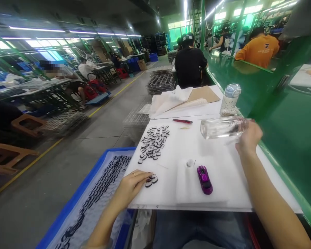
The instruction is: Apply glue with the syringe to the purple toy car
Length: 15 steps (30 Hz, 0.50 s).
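Bottle (pixel 220 128) in right hand (pixel 249 137), purple car (pixel 204 180), red cutter (pixel 182 121)

A clear bottle (pixel 220 128) is held sideways in the right fingers (pixel 245 138); small black-edged pieces (pixel 148 183) are clustered at the left fingertips (pixel 146 175).

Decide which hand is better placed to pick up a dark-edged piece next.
Probably the left hand: it is at the small cluster of pieces, whereas the right hand grips the clear container.

Bright tubes (pixel 37 29) under dim ceiling (pixel 106 15), motion-blurred clear bottle (pixel 221 127)
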Available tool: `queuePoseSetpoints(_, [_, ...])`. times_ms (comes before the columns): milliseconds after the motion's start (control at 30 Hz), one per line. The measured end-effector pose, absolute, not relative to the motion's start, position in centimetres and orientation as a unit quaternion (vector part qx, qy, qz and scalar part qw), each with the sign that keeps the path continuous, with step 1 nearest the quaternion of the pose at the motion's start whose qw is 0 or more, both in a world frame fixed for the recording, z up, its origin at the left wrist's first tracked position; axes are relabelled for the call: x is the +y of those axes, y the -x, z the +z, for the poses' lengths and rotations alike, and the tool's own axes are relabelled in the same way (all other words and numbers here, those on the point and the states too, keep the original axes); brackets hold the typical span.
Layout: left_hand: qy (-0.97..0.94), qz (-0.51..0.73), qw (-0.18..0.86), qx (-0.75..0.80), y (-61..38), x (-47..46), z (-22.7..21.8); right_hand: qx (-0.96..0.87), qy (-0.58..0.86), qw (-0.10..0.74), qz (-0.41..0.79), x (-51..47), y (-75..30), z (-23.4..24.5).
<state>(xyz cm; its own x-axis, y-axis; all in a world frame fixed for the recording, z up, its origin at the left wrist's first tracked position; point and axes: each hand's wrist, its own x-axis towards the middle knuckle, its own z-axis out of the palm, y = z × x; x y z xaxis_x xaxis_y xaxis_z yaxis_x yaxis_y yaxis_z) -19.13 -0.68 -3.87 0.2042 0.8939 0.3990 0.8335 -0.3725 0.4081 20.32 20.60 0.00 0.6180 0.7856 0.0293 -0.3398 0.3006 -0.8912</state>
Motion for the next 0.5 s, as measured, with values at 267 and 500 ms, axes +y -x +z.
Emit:
queuePoseSetpoints(267, [-0.603,0.519,-0.087,0.599,13.0,-2.2,-2.5,-0.686,0.422,0.577,0.134,19.6,-17.8,5.9])
queuePoseSetpoints(500, [-0.506,0.629,0.248,0.535,2.4,-3.7,-0.8,-0.549,0.325,0.746,0.192,12.0,-17.1,8.5])
